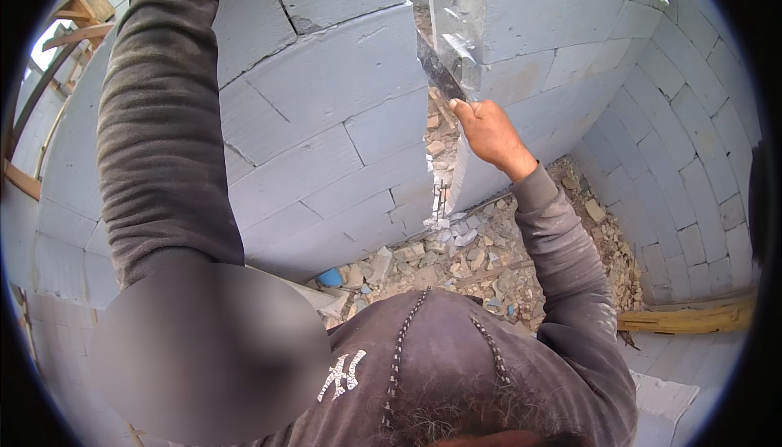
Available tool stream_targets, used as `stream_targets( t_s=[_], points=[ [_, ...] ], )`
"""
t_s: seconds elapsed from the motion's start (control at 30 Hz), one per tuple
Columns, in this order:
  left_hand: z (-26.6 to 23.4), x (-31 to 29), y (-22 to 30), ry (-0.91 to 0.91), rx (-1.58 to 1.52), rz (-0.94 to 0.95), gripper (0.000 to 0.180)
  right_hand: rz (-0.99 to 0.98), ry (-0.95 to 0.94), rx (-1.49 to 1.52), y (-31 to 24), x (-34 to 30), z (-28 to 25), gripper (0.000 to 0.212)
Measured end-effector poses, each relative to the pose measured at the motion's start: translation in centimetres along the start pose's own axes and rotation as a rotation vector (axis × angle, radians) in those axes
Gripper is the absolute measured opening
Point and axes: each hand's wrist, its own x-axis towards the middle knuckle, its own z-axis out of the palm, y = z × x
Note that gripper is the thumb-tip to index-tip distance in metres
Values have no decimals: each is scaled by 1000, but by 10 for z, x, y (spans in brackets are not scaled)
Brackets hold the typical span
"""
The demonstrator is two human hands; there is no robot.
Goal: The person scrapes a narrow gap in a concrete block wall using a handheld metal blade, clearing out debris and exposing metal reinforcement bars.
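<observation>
My right hand (493, 133) is closed around the lower end of a dark flat blade (441, 71); its handle is hidden in the fist, and I cannot tell the exact kind of tool. The blade points up and to the left, into a tall narrow gap (436, 150) with rough broken edges in the grey block wall (326, 166). Pale chipped edges and loose splinters show beside the blade. My left arm (167, 121) reaches up along the wall past the top edge, so the left hand is out of the picture.
Broken block and stone rubble (481, 256) covers the ground at the wall's foot, with a blue scrap (330, 277) among it. A second block wall (684, 154) meets the first at the right. A yellowish timber (692, 317) lies near it. Wooden boards (77, 32) stand far left.
</observation>
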Motion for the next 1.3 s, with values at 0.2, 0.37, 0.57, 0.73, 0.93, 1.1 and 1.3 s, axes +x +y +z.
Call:
stream_targets(
  t_s=[0.2,0.37,0.57,0.73,0.93,1.1,1.3],
  points=[
    [6,-12,-1,-42,-25,13,122,-337,453,263,-79,-9,-83,59],
    [-2,-14,12,-34,-55,94,120,-842,904,410,-132,-11,-150,61],
    [2,-14,8,24,-16,51,116,-75,83,-11,38,-14,36,60],
    [6,-6,3,-69,-161,89,109,128,-23,345,32,-44,23,58],
    [-4,-31,25,-91,-140,83,104,64,257,505,8,-79,-21,41],
    [-10,-24,17,-112,-77,157,104,-99,547,263,14,-72,-30,30],
    [10,-23,-17,-80,-125,52,99,-419,695,421,-83,-45,-108,29]
  ],
)
